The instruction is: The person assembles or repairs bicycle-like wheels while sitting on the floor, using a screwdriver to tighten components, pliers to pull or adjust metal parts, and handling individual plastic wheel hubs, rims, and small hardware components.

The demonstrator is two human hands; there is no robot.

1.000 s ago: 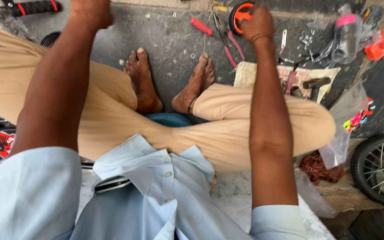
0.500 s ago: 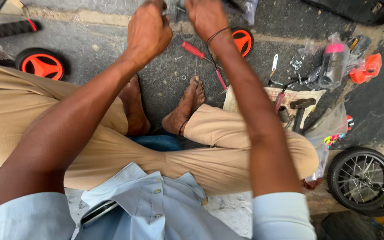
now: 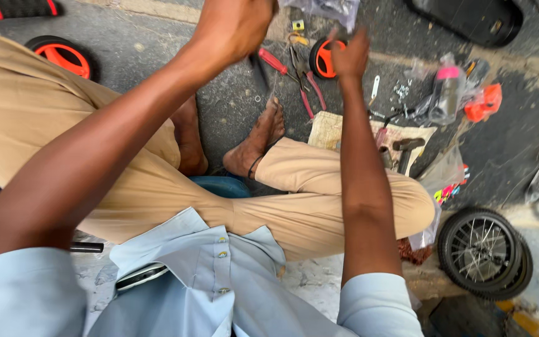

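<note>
Left hand (image 3: 235,28) was raised at the top of the view, fingers curled into a closed grip; what it enclosed could not be determined, because the top edge cut it off. Right hand (image 3: 348,57) was raised beside it, well apart, fingers drawn narrow and pointing up toward a clear plastic bag (image 3: 327,9) just above them; contact between fingertips and bag could not be confirmed.

Items relative to the hands, largest first:
- Spoked wheel (image 3: 485,251): far below and right of the right hand, lying on the ground.
- Orange-hubbed wheel (image 3: 62,55): left of the left hand, behind the knee.
- Small orange wheel (image 3: 323,59): directly behind the right hand, partly covered by it.
- Pink-capped bottle (image 3: 446,93): right of the right hand.
- Hammer (image 3: 405,150): below the right hand, on a worn board.
- Red-handled pliers (image 3: 305,88): between both hands, on the asphalt.
- Red-handled screwdriver (image 3: 274,61): just below the left hand.
</note>
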